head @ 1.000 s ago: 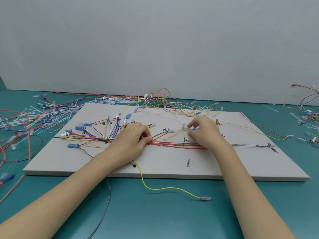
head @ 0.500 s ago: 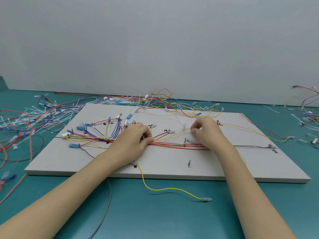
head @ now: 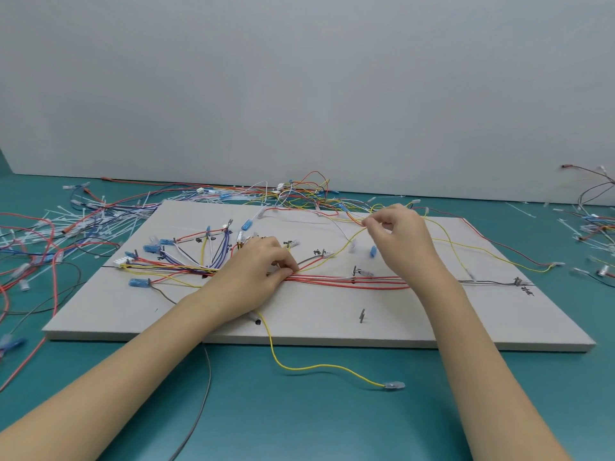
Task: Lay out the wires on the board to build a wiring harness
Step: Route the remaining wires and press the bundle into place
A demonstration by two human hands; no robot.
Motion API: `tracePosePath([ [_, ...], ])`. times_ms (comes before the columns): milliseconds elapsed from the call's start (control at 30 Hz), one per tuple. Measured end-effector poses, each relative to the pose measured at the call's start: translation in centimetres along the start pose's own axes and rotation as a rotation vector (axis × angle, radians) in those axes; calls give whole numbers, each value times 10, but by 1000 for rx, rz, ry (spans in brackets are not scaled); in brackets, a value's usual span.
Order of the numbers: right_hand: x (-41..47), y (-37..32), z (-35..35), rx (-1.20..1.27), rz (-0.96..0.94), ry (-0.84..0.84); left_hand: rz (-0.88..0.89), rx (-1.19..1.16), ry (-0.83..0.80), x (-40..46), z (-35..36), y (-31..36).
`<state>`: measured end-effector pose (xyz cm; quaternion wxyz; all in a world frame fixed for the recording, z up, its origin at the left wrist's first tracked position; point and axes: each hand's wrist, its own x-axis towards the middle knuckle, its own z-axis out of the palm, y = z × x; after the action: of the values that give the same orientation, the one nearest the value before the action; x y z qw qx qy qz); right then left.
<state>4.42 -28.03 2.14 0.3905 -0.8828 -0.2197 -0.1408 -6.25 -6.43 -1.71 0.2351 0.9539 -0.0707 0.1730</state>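
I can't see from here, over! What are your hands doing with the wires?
Left hand pinning the red wire bundle on the board. Right hand pinching a yellow wire, raised. Loose wire tangle behind the board.

We see small black hand-written marks on the white board [head: 332, 324], but we cannot read them. One sits by the purple wires [head: 219, 251], one by the grey wire [head: 309, 259] in the middle, and one at the right end of the black wire [head: 492, 282]. They look like tiny written signs, too small and blurry to tell.
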Motion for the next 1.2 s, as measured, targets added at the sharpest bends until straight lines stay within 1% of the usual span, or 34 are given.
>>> tracePosePath([
  [100, -1, 0, 3, 2, 23, 115, 4, 54, 0, -2, 2, 4],
  [200, -4, 2, 6, 13, 62, 139, 17, 132, 7, -3, 4, 8],
  [300, -5, 3, 7, 64, 78, 165, 23, 155, 11, -3, 7, 14],
  [467, -4, 1, 9, 192, 113, 220, 54, 196, -42, 0, 15, 29],
  [600, -3, 4, 6, 193, 78, 216, 103, 206, -89, 6, 20, 40],
  [800, -3, 9, 7, 160, 70, 165, 134, 136, -112, 12, 25, 52],
  [900, -4, 6, 8, 183, 65, 194, 132, 114, -113, 12, 24, 53],
  [933, -4, 5, 8, 216, 82, 214, 132, 110, -115, 12, 24, 53],
  [1000, -2, 3, 7, 368, 186, 255, 131, 98, -123, 12, 25, 54],
  [1100, 1, 0, 3, 738, 438, 279, 155, 105, -135, 13, 29, 57],
  [1200, 1, 2, -4, 1110, 624, 227, 180, 126, -127, 16, 35, 62],
])
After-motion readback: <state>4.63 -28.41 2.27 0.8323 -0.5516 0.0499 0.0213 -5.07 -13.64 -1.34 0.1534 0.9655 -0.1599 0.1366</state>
